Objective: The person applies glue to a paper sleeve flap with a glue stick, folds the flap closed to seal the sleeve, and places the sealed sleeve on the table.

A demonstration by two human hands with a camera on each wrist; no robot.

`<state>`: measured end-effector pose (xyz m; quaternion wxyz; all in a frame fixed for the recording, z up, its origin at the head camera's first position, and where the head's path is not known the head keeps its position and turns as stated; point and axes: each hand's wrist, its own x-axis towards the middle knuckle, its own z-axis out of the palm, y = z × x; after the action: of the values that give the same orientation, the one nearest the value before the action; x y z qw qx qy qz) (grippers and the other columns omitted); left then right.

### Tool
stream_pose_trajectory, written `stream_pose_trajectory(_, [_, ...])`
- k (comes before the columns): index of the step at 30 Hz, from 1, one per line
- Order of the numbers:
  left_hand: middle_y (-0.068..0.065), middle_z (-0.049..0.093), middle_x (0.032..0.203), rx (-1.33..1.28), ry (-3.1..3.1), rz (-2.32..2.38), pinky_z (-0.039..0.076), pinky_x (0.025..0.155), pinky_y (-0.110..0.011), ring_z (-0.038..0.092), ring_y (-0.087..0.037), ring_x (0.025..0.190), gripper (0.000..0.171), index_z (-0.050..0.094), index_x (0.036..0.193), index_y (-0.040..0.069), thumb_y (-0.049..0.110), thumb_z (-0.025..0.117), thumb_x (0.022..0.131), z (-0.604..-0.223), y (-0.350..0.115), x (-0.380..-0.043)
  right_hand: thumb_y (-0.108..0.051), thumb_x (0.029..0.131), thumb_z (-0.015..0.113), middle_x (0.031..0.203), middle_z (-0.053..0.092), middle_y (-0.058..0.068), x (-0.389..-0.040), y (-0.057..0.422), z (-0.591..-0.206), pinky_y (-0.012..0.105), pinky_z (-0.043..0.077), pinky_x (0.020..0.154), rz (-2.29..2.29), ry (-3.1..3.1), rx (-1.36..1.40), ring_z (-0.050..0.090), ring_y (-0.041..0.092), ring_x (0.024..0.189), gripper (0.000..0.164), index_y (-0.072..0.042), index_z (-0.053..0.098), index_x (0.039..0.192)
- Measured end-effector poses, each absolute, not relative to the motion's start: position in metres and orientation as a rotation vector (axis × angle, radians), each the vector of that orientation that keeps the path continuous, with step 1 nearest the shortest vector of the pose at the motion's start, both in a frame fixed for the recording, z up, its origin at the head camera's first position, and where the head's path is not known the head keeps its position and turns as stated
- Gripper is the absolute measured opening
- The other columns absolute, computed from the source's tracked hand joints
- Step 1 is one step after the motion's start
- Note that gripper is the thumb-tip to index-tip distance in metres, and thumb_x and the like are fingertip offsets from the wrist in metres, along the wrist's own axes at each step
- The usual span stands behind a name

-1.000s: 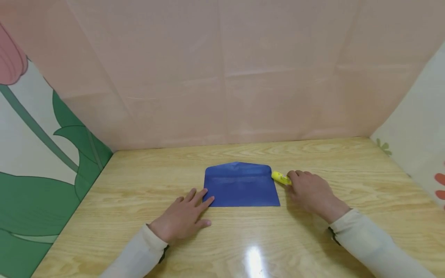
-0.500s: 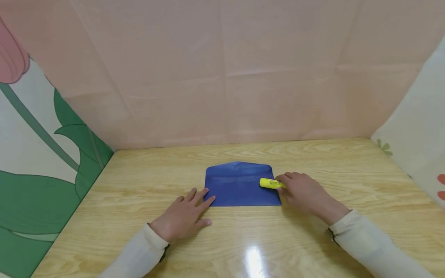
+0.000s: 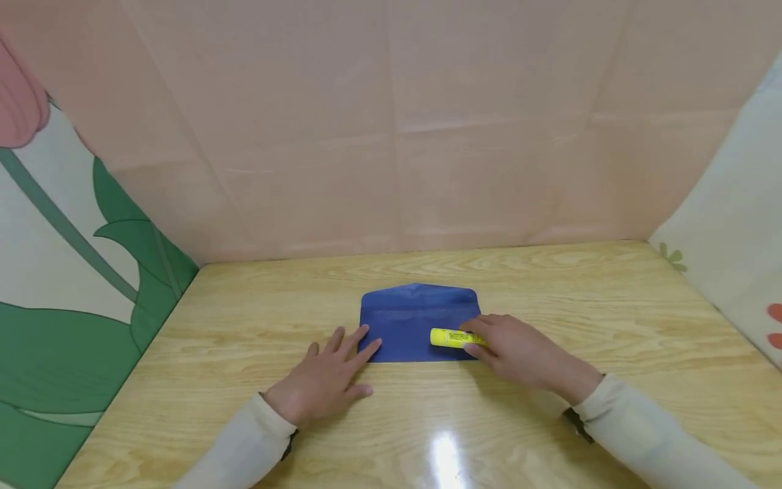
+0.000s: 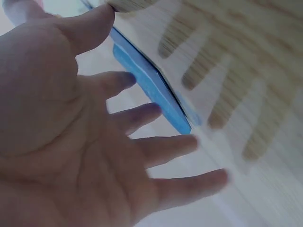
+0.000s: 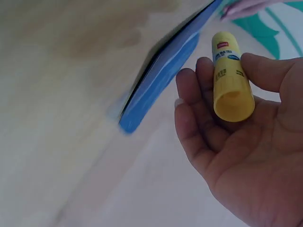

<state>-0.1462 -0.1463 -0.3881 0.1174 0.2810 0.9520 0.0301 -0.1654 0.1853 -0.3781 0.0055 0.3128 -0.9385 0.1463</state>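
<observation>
A blue envelope (image 3: pixel 403 329) lies on the wooden table with its flap (image 3: pixel 415 297) opened away from the person. My left hand (image 3: pixel 324 380) has its fingers spread, two fingertips over the envelope's lower left corner. In the left wrist view that hand (image 4: pixel 94 123) shows its palm and straight fingers beside the envelope (image 4: pixel 151 87). My right hand (image 3: pixel 519 350) pinches a yellow glue stick (image 3: pixel 449 338) between thumb and fingers, above the envelope's right half, covering its lower right corner. The right wrist view shows the glue stick (image 5: pixel 229 75) with a printed label and a hollow end towards the palm.
The wood-grain table (image 3: pixel 256 305) stretches to a pink backdrop (image 3: pixel 391 170) behind it. A panel with green leaves (image 3: pixel 55 367) stands on the left, and a pale panel (image 3: pixel 739 224) on the right. Light glares off the front of the tabletop.
My right hand has carried the glue stick left and towards the person, from the envelope's right edge to over its right half. The left hand has stayed almost still.
</observation>
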Motion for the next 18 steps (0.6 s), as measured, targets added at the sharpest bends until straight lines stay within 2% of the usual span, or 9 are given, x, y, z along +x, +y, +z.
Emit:
stream_pose_trajectory(3, [-0.007,0.019,0.167,0.897,2.843,0.082,0.026,0.114,-0.069,0.018,-0.044,0.151,0.065,0.028,0.159,0.025,0.053,0.044,0.102,-0.386,-0.143,-0.145,-0.025,0.102,0.056,0.118,0.069,0.002,-0.162,0.178,-0.379,0.045,0.054,0.092,0.567,-2.912,1.066,0.066,0.021,0.108,0.03,-0.011,0.065,0.127])
stream_pose_trajectory(5, [-0.006,0.029,0.164,0.965,2.897,0.088,0.027,0.116,-0.065,0.024,-0.041,0.151,0.062,0.034,0.156,0.023,0.053,0.043,0.102,-0.384,-0.138,-0.145,-0.027,0.103,0.054,0.115,0.069,-0.002,-0.16,0.173,-0.38,0.042,0.055,0.091,0.623,-2.875,1.133,0.066,0.016,0.106,0.03,-0.013,0.065,0.127])
stream_pose_trajectory(10, [-0.002,0.054,0.147,1.187,3.016,0.141,0.039,0.111,-0.055,0.047,-0.03,0.14,0.059,0.048,0.148,0.018,0.054,0.046,0.101,-0.379,-0.124,-0.144,-0.027,0.103,0.054,0.11,0.068,-0.007,-0.155,0.164,-0.379,0.037,0.056,0.089,0.645,-2.79,1.211,0.065,0.011,0.103,0.028,-0.016,0.066,0.126])
stream_pose_trajectory(13, [0.0,0.061,0.14,1.285,3.067,0.175,0.044,0.107,-0.05,0.055,-0.025,0.132,0.058,0.054,0.144,0.016,0.054,0.05,0.1,-0.378,-0.117,-0.14,-0.026,0.102,0.056,0.109,0.068,-0.009,-0.154,0.16,-0.379,0.037,0.055,0.089,0.64,-2.774,1.218,0.064,0.009,0.102,0.026,-0.017,0.066,0.125])
stream_pose_trajectory(18, [0.001,0.065,0.134,1.376,3.127,0.199,0.048,0.102,-0.044,0.061,-0.02,0.123,0.055,0.058,0.139,0.014,0.052,0.056,0.098,-0.377,-0.108,-0.134,-0.025,0.101,0.059,0.107,0.066,-0.013,-0.152,0.153,-0.38,0.036,0.053,0.089,0.609,-2.742,1.25,0.061,0.007,0.098,0.024,-0.021,0.065,0.123])
